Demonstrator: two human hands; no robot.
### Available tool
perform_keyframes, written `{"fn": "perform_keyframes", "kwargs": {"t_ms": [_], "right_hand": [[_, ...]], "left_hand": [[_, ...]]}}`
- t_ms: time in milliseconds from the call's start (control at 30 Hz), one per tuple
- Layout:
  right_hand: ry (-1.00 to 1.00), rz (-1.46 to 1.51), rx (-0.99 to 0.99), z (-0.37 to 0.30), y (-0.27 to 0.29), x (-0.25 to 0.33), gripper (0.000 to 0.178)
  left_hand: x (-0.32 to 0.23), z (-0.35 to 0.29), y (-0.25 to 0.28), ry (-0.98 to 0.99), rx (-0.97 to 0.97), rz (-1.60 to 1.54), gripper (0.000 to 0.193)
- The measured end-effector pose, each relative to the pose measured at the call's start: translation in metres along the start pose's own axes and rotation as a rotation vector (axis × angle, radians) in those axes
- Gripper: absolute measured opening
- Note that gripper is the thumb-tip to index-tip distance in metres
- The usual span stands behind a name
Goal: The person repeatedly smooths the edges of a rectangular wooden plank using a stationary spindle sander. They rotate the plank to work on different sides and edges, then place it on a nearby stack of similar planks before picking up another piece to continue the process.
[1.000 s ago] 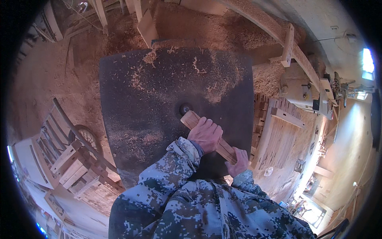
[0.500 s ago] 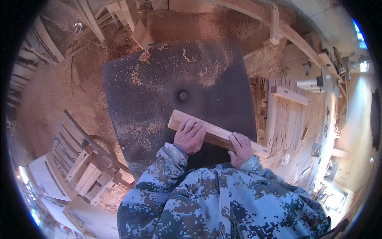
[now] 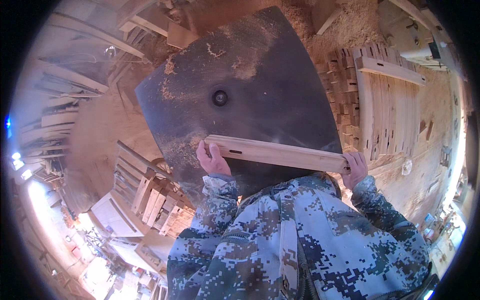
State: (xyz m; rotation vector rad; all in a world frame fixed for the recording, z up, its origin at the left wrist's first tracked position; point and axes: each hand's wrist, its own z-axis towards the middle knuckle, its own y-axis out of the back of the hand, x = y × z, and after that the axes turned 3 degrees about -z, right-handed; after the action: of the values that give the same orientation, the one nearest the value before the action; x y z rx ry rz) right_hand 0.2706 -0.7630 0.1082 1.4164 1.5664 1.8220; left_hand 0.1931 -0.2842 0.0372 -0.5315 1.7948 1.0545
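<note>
A light wooden bar (image 3: 280, 154) with a dark slot near its left end lies crosswise in front of my body. My left hand (image 3: 214, 159) grips its left end, the thumb on the near side. At the other end my right hand (image 3: 355, 169) is wrapped round the bar, fingers over the top. The bar is over the near part of a dark machine table (image 3: 280, 110). A round spindle (image 3: 219, 98) stands in the table beyond the bar, apart from it. Wood shavings lie on the table's far and left parts.
To the right lies a stack of slotted wooden bars (image 3: 390, 110) with one bar across its top (image 3: 392, 70). At the left stands a cart (image 3: 155, 200) loaded with wood pieces. More boards (image 3: 62, 120) lie farther left, and sawdust (image 3: 345, 30) covers the floor.
My hands have moved apart to the bar's two ends. The bar has turned, showing a slotted face, and lies more level. My view has shifted and rotated.
</note>
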Motion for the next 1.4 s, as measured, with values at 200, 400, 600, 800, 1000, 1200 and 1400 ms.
{"fn": "perform_keyframes", "kwargs": {"t_ms": [200,400,600,800,1000,1200,1400], "right_hand": [[-0.153,0.223,0.210,0.004,0.007,-0.022,0.070],[-0.454,0.885,0.298,0.003,0.007,-0.057,0.056],[-0.391,0.608,-0.061,0.004,-0.014,-0.040,0.027],[-0.461,0.592,-0.133,0.001,-0.019,-0.006,0.026],[-0.474,0.546,-0.142,-0.007,-0.027,0.014,0.030],[-0.581,0.569,-0.083,-0.008,-0.023,0.022,0.030],[-0.488,0.497,-0.090,0.013,-0.017,0.020,0.031]], "left_hand": [[-0.018,0.013,-0.016,0.092,-0.094,-0.028,0.051],[-0.049,0.008,-0.061,-0.040,-0.134,0.173,0.046],[-0.050,0.020,-0.089,-0.238,-0.218,0.366,0.031],[-0.056,0.037,-0.100,-0.290,-0.212,0.395,0.037],[-0.070,0.045,-0.101,-0.370,-0.131,0.350,0.033],[-0.077,0.050,-0.101,-0.306,-0.077,0.302,0.033],[-0.077,0.058,-0.096,-0.272,-0.060,0.339,0.037]]}}
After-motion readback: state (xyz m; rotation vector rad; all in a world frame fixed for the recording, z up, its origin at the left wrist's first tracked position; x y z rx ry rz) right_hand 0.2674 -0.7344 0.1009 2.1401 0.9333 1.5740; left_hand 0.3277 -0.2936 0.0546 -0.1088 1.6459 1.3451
